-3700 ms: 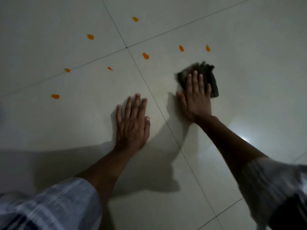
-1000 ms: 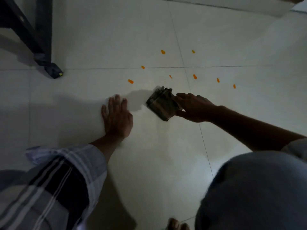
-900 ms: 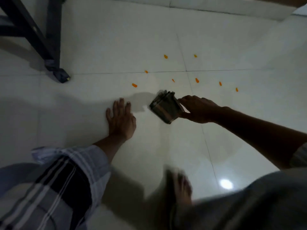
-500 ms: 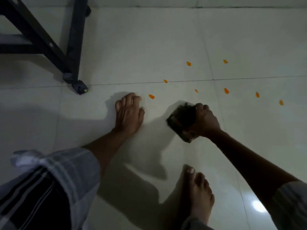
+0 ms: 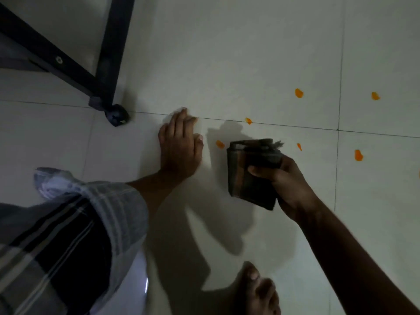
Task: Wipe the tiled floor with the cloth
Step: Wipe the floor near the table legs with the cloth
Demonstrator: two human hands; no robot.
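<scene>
Cloth (image 5: 252,173) is off the floor now: a few seconds back my right hand (image 5: 286,185) had it pressed flat on the tile with straight fingers, rubbing among the orange spots, and since then I have picked it up and drawn it back toward me. It hangs as a folded dark wad, held up on edge above the tiled floor (image 5: 227,64), its shadow lying on the tile to the left of it. I have also shifted my body; a black frame leg (image 5: 109,64) has come into sight at upper left, and my bare foot (image 5: 256,292) now shows at the bottom.

For the job, I judge this a pause between strokes, not an end. The orange spots are all there to see, the nearest (image 5: 220,144) just left of the cloth's top corner, another (image 5: 248,120) on the grout line beyond it, and more (image 5: 358,155) well off to the right. None looks wiped away, so the cloth must go down again.

My right hand grips the wad with the thumb (image 5: 261,172) laid across its near face and the other fingers curled behind, wrist bent, forearm running in from the lower right. My left hand (image 5: 179,144) lies flat on the tile, fingers straight and pointing away toward the grout line, propping me up; its sleeve (image 5: 95,201) is bunched at the forearm.
</scene>
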